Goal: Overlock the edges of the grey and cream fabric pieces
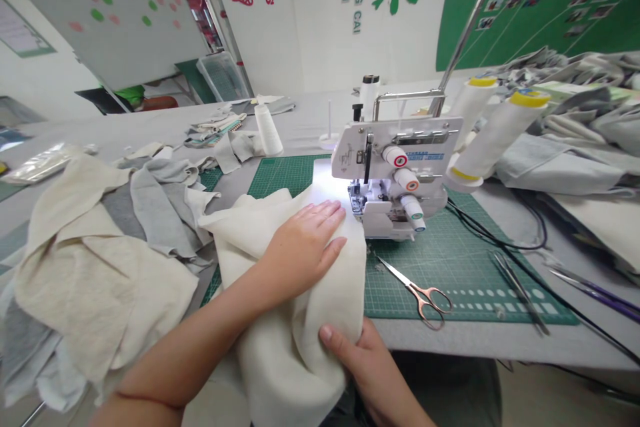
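Note:
A large piece of cream fabric (280, 373) lies across the table edge and hangs down in front of me. Its far end rests by the lit needle area of a white overlock sewing machine (345, 150). My left hand (307, 243) lies flat on the fabric just left of the presser foot, fingers stretched toward the machine. Lower down, my right hand (360, 353) grips the fabric's right edge, thumb on top and the fingers hidden beneath. Scissors with copper-coloured handles (417, 290) lie to the right of the fabric.
Under the machine is a green cutting mat (480, 267). Tweezers (520, 293) and a purple-handled tool (600, 290) lie at right near black cables (490, 237). Cream and grey cloth pieces (100, 267) are heaped at left. Thread cones (500, 137) stand behind the machine; more fabric (565, 160) is piled at right.

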### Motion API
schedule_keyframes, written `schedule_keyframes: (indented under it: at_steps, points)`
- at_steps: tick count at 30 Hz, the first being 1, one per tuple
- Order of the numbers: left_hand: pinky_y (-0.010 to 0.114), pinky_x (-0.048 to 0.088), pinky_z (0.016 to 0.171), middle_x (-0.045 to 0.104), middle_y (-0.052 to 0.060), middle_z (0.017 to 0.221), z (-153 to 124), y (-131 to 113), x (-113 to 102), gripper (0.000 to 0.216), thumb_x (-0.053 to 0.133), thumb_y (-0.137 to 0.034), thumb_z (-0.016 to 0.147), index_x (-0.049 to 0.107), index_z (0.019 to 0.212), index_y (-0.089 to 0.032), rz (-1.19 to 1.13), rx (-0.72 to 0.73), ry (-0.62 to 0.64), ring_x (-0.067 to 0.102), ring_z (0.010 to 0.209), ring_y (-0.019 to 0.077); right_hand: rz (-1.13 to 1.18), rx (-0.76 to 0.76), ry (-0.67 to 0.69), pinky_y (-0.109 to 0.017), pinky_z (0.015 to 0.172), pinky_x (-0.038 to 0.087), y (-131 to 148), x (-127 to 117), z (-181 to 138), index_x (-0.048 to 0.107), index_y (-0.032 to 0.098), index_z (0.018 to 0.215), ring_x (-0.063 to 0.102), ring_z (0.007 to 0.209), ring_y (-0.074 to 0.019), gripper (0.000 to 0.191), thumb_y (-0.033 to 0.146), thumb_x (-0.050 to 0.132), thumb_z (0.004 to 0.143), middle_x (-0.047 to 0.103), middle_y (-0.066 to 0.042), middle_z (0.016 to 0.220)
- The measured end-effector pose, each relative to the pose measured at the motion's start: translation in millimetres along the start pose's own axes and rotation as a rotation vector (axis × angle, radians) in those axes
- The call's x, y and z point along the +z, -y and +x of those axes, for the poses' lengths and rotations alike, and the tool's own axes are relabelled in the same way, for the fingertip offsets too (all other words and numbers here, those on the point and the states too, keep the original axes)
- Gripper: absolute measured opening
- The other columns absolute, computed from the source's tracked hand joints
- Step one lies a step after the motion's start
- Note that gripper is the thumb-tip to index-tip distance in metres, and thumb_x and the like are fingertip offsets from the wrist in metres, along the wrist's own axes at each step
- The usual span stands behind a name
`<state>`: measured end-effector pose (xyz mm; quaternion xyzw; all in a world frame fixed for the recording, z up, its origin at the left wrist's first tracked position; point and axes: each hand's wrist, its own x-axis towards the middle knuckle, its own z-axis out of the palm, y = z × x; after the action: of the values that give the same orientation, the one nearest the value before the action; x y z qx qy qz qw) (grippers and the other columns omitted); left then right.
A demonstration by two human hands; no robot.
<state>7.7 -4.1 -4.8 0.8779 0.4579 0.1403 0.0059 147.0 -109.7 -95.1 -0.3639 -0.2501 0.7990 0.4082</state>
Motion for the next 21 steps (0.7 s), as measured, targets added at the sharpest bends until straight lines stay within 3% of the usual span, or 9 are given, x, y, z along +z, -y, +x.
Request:
schedule_keyframes:
  at_steps: [21]
  points:
    - [0.043, 0.032, 0.118, 0.051, 0.013, 0.146, 18.1, 16.2, 1.6, 0.044, 0.040, -0.030, 0.101, 0.051, 0.139, -0.010, 0.004, -0.012, 0.009, 0.045, 0.138, 0.0229, -0.017, -0.035, -0.014, -0.042, 0.089, 0.051, 0.5, 3.7, 10.5, 0.070, 0.014, 0.109, 0.070, 0.095, -0.0287, 0.050, 0.046, 0.083, 0.072, 0.077, -0.012, 0.105]
